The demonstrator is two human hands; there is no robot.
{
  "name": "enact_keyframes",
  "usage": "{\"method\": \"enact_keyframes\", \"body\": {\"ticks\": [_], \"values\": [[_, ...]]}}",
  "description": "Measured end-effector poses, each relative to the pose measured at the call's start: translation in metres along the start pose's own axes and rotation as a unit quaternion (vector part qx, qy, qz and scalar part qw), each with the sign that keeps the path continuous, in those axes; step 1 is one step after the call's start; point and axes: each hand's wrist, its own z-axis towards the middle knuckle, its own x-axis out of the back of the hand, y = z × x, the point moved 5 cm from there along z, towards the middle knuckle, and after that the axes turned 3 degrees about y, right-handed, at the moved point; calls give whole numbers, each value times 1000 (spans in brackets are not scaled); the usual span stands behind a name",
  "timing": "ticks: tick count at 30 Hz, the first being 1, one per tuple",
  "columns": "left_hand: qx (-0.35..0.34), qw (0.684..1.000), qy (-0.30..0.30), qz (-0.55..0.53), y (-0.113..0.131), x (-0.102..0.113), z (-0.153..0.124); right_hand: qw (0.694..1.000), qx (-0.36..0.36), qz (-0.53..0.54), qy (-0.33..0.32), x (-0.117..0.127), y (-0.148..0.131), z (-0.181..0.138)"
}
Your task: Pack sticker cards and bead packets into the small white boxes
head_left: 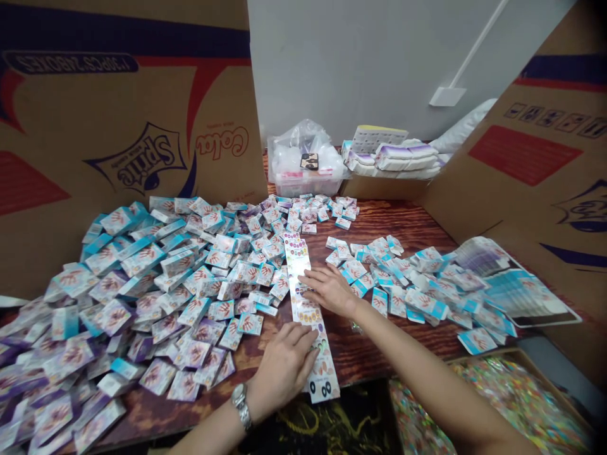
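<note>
A long white strip of printed nail stickers (pixel 298 259) lies lengthwise on the dark wooden table (pixel 408 221). My left hand (pixel 284 366), with a metal watch at the wrist, lies flat on the strip's near part, fingers stretched out. My right hand (pixel 329 289) rests flat across the strip's middle, fingers spread and pointing left. A large heap of small blue and white boxes (pixel 142 284) covers the table to the left of the strip. A smaller scatter of the same boxes (pixel 408 284) lies to the right.
Tall cardboard sheets stand at the left (pixel 118 126) and right (pixel 535 158). A clear plastic tub with a bag (pixel 306 164) and stacked packets (pixel 403 157) sit at the back. Flat printed sheets (pixel 516 291) lie at right. A carton of colourful small items (pixel 497 398) sits below the table edge.
</note>
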Motion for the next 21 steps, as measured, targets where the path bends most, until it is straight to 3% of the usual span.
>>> {"method": "enact_keyframes", "body": {"ticks": [7, 15, 18, 21], "values": [[-31, 996, -17, 78, -2, -14, -5, 995, 34, 39, -90, -9, -5, -7], [-20, 999, -11, 39, -1, -12, -7, 996, 13, 56, -73, -14, -4, -10], [48, 995, 49, -73, -10, -6, -4, 994, 34, 105, -20, -13, -3, -11], [211, 936, 107, -263, -37, -11, 4, 991, 38, 127, 27, -15, -3, -12]]}}
